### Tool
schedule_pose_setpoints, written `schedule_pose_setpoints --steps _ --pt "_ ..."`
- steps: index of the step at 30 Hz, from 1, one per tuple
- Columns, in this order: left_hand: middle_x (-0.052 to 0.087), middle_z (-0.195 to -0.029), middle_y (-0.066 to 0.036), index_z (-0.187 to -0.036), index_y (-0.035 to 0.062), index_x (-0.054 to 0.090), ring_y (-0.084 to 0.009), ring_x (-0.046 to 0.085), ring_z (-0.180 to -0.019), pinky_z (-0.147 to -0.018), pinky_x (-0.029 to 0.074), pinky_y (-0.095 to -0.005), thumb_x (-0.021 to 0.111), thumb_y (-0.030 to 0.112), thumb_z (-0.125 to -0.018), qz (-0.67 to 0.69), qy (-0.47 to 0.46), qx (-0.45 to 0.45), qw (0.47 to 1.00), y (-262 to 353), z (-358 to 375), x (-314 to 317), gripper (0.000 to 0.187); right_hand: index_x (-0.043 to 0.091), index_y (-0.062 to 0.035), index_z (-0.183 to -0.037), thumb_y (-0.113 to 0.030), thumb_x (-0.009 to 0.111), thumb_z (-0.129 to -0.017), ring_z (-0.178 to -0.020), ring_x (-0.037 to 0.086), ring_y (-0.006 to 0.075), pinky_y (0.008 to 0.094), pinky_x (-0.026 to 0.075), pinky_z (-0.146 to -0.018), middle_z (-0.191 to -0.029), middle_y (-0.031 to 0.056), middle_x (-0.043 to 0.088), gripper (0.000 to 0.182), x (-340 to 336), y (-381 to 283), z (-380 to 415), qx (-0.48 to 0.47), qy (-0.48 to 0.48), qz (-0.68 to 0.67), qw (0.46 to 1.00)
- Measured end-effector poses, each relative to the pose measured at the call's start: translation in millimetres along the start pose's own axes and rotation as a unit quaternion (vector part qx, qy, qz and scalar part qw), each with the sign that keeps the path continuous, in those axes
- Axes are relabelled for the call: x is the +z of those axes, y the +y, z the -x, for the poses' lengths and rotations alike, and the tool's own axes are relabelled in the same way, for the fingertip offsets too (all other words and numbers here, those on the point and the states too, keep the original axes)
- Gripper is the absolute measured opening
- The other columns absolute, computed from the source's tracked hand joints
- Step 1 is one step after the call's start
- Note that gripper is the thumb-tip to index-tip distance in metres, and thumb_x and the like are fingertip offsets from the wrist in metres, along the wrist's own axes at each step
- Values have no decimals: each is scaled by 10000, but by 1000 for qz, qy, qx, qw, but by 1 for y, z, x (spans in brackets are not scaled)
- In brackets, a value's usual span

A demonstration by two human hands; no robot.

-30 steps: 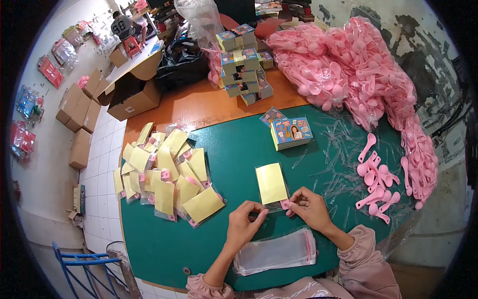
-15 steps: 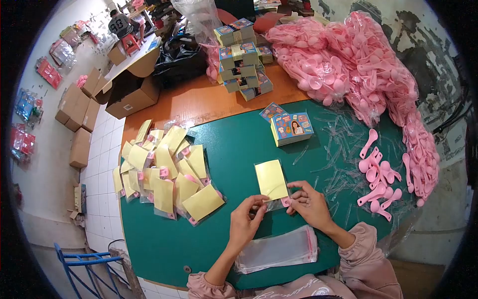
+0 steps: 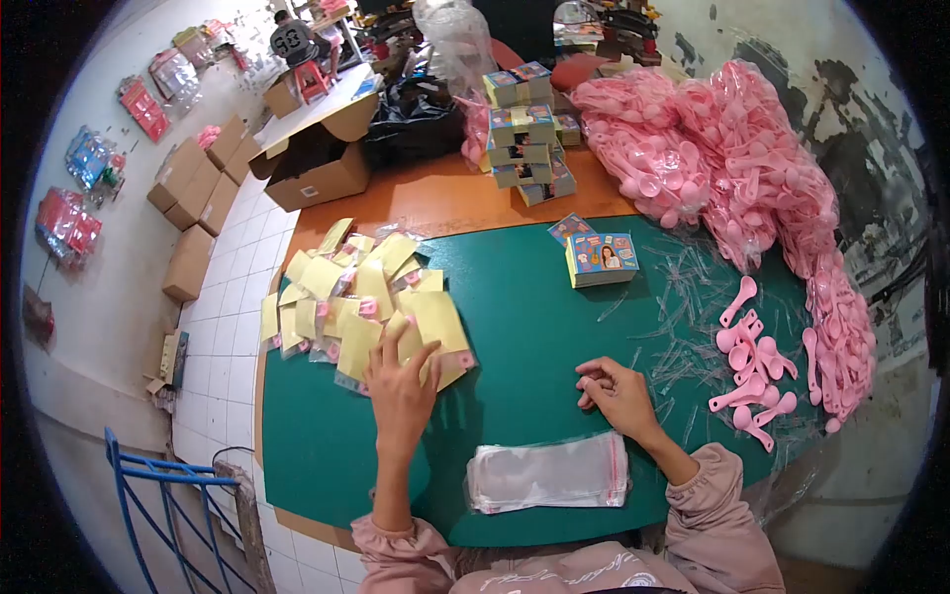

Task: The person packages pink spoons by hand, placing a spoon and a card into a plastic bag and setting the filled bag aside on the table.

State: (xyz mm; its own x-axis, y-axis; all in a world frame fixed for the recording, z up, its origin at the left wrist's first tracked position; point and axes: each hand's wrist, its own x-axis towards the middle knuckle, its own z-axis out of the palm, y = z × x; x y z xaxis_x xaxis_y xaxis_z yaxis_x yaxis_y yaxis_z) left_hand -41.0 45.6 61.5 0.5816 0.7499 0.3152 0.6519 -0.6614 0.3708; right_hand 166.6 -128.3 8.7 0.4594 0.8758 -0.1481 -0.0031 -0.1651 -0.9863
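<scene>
My left hand [image 3: 402, 388] is over the near edge of a pile of packed yellow cards [image 3: 374, 289], its fingers spread. Under and beside those fingers lies a clear-bagged yellow card [image 3: 440, 322] with a pink spoon handle peeking out at its lower edge. My right hand [image 3: 617, 400] hovers over the green mat with fingers curled in and nothing showing in them. Closest to me, between my forearms, is a stack of clear plastic bags [image 3: 549, 475]. Loose pink spoons [image 3: 757, 356] are to the right of my right hand.
A stack of printed cards [image 3: 604, 261] sits mid-table on the green mat [image 3: 515, 297]. Clear plastic strips [image 3: 678, 307] are strewn right of it. Behind are banded card bundles [image 3: 524, 139], big bags of pink spoons [image 3: 732, 158] and a cardboard box [image 3: 317, 178]. A person [image 3: 294, 42] sits far back.
The bagged card with its spoon has gone from between my hands to the pile on the left. My left hand has moved there and opened; my right hand stayed near its place, fingers curled.
</scene>
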Motion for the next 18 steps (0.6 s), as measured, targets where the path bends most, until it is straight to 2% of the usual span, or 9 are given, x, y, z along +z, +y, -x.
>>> schedule_pose_setpoints --steps 1,2,3,6,11,13,14,15,18 --pt "413 -1251 -105 -1102 207 596 -295 397 -1157 -915 325 -531 677 227 -713 -126 31 59 990 -3 -2 -2 398 537 58 -992 -39 522 -837 -644 609 119 236 504 -557 -784 91 601 183 0 -1 0 0 2 3 1000" --pt "255 -1381 -128 -1131 283 573 -390 89 -1308 -935 64 -690 665 492 -659 -133 -36 72 988 -8 -6 -1 524 539 60 -981 -41 520 -840 -645 608 118 236 504 -557 -779 90 601 174 1 -1 -1 0 4 4 1000" --pt "255 -1381 -128 -1131 283 573 -390 89 -1308 -935 64 -690 665 492 -659 -137 -33 65 988 -14 -10 1 524 539 60 -981 -41 520 -840 -645 608 118 236 504 -557 -779 90 601 174 2 -2 0 -2 -4 4 1000" --pt "37 -1453 -138 -1229 364 469 -483 -97 -1279 -858 -15 -760 526 749 -579 -228 -66 80 968 -50 -25 4 757 543 57 -972 -39 509 -846 -644 606 121 233 510 -565 -767 99 601 161 1 0 -1 2 1 4 1000" --pt "35 -1445 -171 -1240 388 444 -455 -111 -1288 -856 -39 -759 501 774 -579 -246 -44 -6 968 -108 -42 -25 767 549 53 -956 -35 509 -845 -626 600 114 229 507 -557 -766 97 603 147 4 -1 -1 2 6 26 1000" --pt "85 -1422 -227 -1237 314 474 -483 -94 -1277 -899 4 -732 550 730 -588 -174 -72 -92 978 -134 -46 -33 775 553 48 -946 -34 509 -845 -608 594 106 224 501 -549 -752 92 602 138 5 1 0 -10 32 60 998" --pt "135 -1396 -267 -1233 279 484 -474 11 -1288 -998 74 -624 568 695 -608 -194 -69 -102 973 -163 -46 -28 756 561 45 -925 -31 512 -843 -591 586 97 219 495 -539 -728 84 598 122 6 2 0 -25 42 64 997" --pt "135 -1396 -267 -1233 279 484 -474 11 -1288 -998 74 -624 568 695 -608 -195 -65 -106 973 -183 -45 -28 756 561 45 -925 -31 512 -843 -591 586 97 219 495 -539 -728 84 598 122 7 3 0 -28 37 64 997" --pt "184 -1376 -278 -1239 244 480 -410 230 -1268 -1050 192 -441 612 618 -633 -99 -61 -150 982 -221 -45 -33 725 576 40 -882 -15 514 -834 -574 580 92 210 480 -520 -703 76 593 96 9 2 2 -54 65 74 994"
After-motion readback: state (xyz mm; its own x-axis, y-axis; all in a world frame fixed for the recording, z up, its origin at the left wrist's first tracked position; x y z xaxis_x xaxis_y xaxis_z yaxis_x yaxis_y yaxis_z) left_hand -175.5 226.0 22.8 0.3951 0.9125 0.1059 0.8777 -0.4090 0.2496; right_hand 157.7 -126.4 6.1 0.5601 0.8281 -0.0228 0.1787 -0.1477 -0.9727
